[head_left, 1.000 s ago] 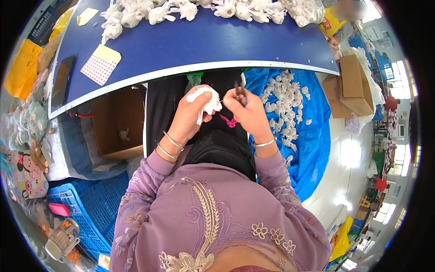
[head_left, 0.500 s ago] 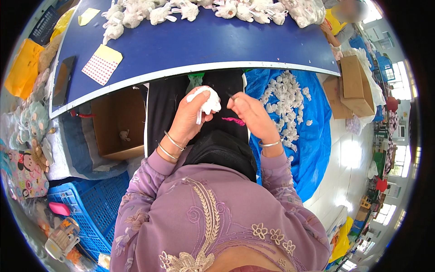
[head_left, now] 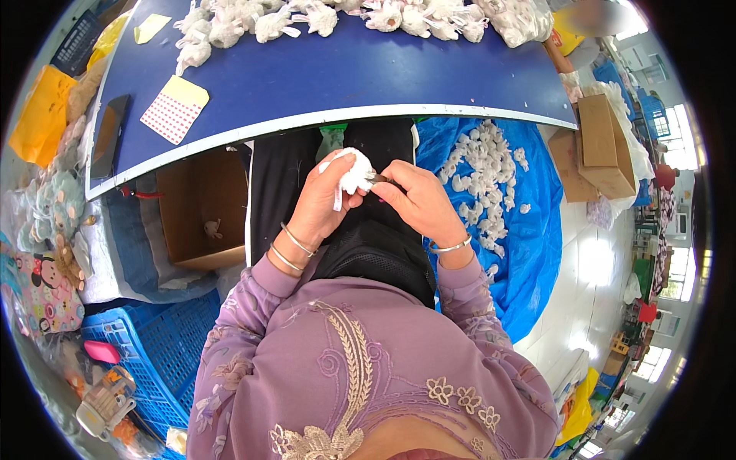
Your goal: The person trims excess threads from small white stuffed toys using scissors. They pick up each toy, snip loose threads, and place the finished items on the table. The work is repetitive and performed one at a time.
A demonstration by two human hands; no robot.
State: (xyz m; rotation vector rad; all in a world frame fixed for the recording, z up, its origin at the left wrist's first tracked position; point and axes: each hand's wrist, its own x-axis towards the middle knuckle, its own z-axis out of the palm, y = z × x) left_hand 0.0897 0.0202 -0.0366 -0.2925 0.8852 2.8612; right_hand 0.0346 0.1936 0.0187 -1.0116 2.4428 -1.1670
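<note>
In my left hand (head_left: 323, 193) is a small white plush piece (head_left: 355, 175), gripped between thumb and fingers, with a pale label hanging below it. My right hand (head_left: 416, 198) is closed round a small dark hand tool (head_left: 381, 179) whose tip meets the right side of the plush piece. Most of the tool is hidden in my fingers, so its exact kind cannot be made out. Both hands are over my lap, just in front of the table edge.
Many white plush toys (head_left: 274, 26) line the far side of the blue table (head_left: 330, 73). A sticker sheet (head_left: 173, 109) lies at its left. Small white pieces (head_left: 483, 184) fill a blue sheet (head_left: 537, 264) at my right. A cardboard box (head_left: 180, 207) and blue crate (head_left: 165, 345) stand left.
My right hand has moved in to the left, bringing the dark tool against the plush piece. A bright pink strip below that hand is now almost wholly hidden. My left hand has barely moved.
</note>
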